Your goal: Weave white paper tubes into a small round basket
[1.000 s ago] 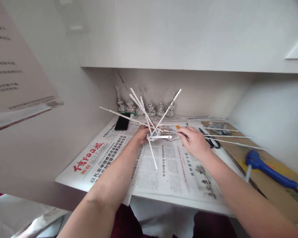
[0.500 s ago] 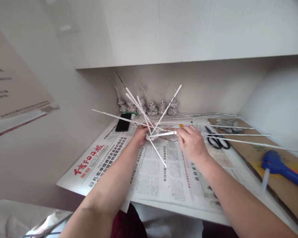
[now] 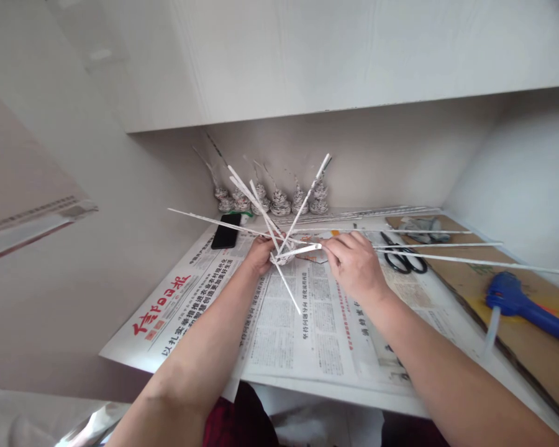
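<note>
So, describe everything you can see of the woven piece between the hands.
The woven piece is small, whitish and grey, apparently rolled paper. Thin white sticks radiate from it: several slant up toward the back, one down toward the front, others out to the sides. The left hand holds its left side; the right hand pinches sticks at its right. It is over the newspaper; contact and the finer weave can't be made out.

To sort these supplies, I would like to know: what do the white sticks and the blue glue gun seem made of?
White sticks: probably rolled paper, judging by matte, slightly uneven surfaces. Blue glue gun: likely hard plastic, smooth; its rounded body looks moulded.
</note>
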`<state>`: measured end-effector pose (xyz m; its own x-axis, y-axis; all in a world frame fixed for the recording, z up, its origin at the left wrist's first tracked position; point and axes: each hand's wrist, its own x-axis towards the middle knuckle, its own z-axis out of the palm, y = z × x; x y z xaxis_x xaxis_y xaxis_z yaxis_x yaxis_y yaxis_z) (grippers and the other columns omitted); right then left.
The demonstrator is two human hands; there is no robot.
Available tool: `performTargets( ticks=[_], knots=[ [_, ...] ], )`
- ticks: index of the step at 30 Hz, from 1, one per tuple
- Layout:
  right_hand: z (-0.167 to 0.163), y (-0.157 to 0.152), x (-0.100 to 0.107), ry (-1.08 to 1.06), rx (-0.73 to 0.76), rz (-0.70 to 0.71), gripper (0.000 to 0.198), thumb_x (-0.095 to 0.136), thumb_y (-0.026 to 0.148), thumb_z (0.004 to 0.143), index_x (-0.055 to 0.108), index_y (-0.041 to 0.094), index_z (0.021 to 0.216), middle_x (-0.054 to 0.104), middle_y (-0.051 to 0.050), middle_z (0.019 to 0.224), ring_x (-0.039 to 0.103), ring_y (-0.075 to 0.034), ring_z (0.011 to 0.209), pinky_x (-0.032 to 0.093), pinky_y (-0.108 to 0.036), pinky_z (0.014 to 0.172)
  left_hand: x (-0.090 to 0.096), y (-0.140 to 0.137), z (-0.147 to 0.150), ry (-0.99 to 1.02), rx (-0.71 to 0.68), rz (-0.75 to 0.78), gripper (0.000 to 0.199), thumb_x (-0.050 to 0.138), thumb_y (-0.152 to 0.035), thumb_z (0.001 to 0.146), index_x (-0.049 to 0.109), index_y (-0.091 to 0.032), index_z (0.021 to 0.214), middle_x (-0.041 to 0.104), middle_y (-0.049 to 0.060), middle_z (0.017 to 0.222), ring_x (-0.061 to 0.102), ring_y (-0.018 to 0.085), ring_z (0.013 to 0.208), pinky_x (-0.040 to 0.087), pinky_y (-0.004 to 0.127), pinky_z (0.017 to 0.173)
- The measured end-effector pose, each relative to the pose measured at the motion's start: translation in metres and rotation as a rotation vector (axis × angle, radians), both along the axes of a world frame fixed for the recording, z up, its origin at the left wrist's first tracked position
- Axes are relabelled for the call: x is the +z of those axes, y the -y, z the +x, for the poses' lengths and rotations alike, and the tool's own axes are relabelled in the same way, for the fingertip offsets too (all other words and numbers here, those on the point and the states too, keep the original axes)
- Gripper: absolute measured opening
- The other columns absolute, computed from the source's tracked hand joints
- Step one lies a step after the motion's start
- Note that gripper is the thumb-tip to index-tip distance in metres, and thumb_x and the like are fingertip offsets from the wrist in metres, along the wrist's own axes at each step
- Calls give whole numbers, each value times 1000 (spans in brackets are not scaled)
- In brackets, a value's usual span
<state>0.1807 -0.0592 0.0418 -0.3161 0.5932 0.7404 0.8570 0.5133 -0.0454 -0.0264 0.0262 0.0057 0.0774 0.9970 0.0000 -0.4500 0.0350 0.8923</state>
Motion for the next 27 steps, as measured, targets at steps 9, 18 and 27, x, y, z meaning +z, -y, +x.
performTargets(
  ticks=[9, 18, 27],
  knots=[
    [0, 0, 1, 21, -27, 18, 26, 44, 15, 90, 69, 19, 93, 64, -8, 86, 47, -23, 84, 35, -36, 76, -8, -5, -2, 18, -34, 27, 22, 78, -15, 52, 64, -10, 68, 66, 3, 61, 63, 15, 57, 51, 28, 58],
    [-1, 1, 0, 38, -47, 5, 26, 44, 15, 89, 69, 20, 91, 63, -8, 85, 44, -23, 84, 35, -37, 75, -6, -4, -2, -18, -44, 15, 21, 76, -14, 54, 63, -10, 70, 64, 1, 58, 62, 14, 54, 49, 25, 55],
    [-3, 3, 2, 68, -77, -23, 25, 45, 13, 88, 68, 19, 84, 62, -8, 81, 44, -23, 82, 33, -36, 74, -7, -2, 2, -31, -4, 7, 24, 79, -15, 49, 64, -11, 69, 66, 2, 59, 66, 18, 62, 53, 29, 63]
  ],
)
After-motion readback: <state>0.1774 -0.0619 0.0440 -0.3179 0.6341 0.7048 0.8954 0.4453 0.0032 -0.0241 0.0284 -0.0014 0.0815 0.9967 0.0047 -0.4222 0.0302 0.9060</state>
